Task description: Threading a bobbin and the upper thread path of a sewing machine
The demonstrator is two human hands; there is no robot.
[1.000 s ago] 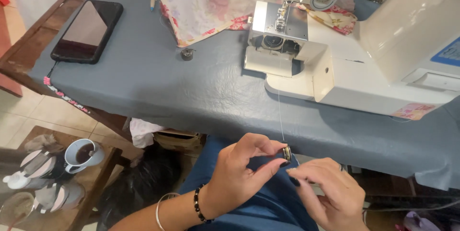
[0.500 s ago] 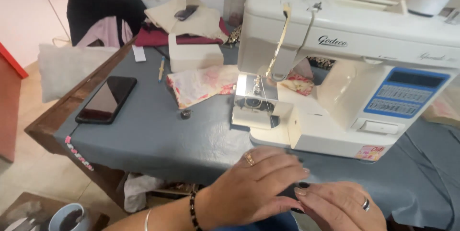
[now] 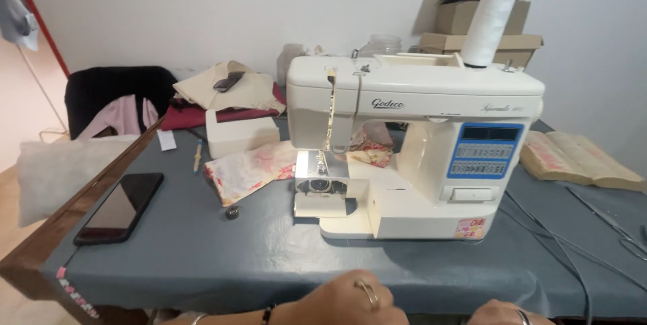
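My left hand (image 3: 347, 301) shows at the bottom edge, knuckles up, with a ring on one finger and a dark bead bracelet at the wrist. Only the top of my right hand (image 3: 502, 313) shows beside it, also with a ring. Both sit at the near edge of the table (image 3: 202, 257), which has a grey-blue cover. Their fingers are below the frame, so what they hold is hidden. A cream sewing machine (image 3: 418, 143) with a blue button panel stands in front of them. A tall white thread cone (image 3: 490, 18) stands on top of it.
A floral cloth (image 3: 249, 170) and a small dark bobbin (image 3: 232, 212) lie left of the machine, beside a white box (image 3: 241, 133). A black phone (image 3: 120, 207) lies near the left edge. An open book (image 3: 579, 160) and cables (image 3: 559, 237) are at the right.
The view has tilted up from my lap to the whole machine and wall. My hands, which held a small bobbin on a thread, have slid to the bottom edge.
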